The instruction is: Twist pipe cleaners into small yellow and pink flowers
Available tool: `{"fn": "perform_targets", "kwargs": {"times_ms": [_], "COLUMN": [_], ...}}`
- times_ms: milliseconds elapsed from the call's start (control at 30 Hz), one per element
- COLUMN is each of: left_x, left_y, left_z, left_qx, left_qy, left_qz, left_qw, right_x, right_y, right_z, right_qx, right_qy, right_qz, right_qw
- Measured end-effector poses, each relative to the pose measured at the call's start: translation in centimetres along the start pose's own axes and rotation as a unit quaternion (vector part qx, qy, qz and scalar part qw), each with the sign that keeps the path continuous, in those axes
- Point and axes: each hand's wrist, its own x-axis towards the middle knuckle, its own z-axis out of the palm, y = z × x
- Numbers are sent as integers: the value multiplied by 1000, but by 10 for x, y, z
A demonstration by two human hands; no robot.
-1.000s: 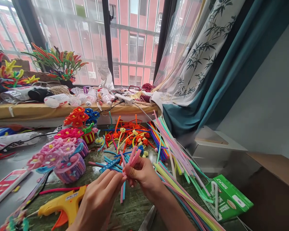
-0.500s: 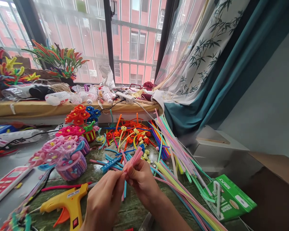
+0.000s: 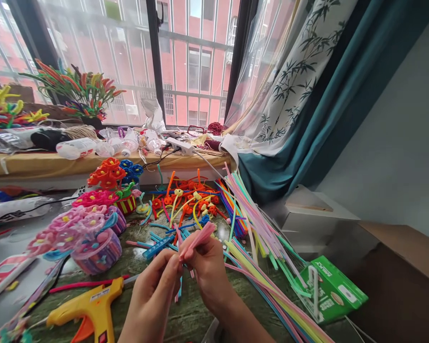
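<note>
Both grips narrow: our left hand [image 3: 152,297] and right hand [image 3: 209,276] pinch a pink pipe cleaner [image 3: 199,240], up and right of the yellow glue gun [image 3: 89,305], its free end now tipped lower than before.

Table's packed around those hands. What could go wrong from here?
The yellow hot glue gun lies just below the left hand; if it's on, which can't be seen, a burn is possible. The pink pipe cleaner pinched by the right hand may jab a finger. The loose pipe cleaner pile on the right could snag and slide.
</note>
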Motion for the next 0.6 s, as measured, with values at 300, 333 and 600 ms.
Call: {"fn": "perform_targets", "kwargs": {"times_ms": [300, 333, 600], "left_x": [9, 8, 9], "left_y": [-1, 0, 3], "left_z": [-17, -18, -29], "left_qx": [-37, -3, 445], "left_qy": [-113, -107, 3], "left_qz": [-75, -45, 497], "left_qw": [990, 993, 745], "right_x": [4, 5, 6], "right_y": [-20, -21, -14], "right_z": [-6, -7, -7], "right_qx": [-105, -110, -119], "right_qy": [-93, -97, -49], "right_qz": [-12, -1, 151], "right_qw": [990, 989, 980]}}
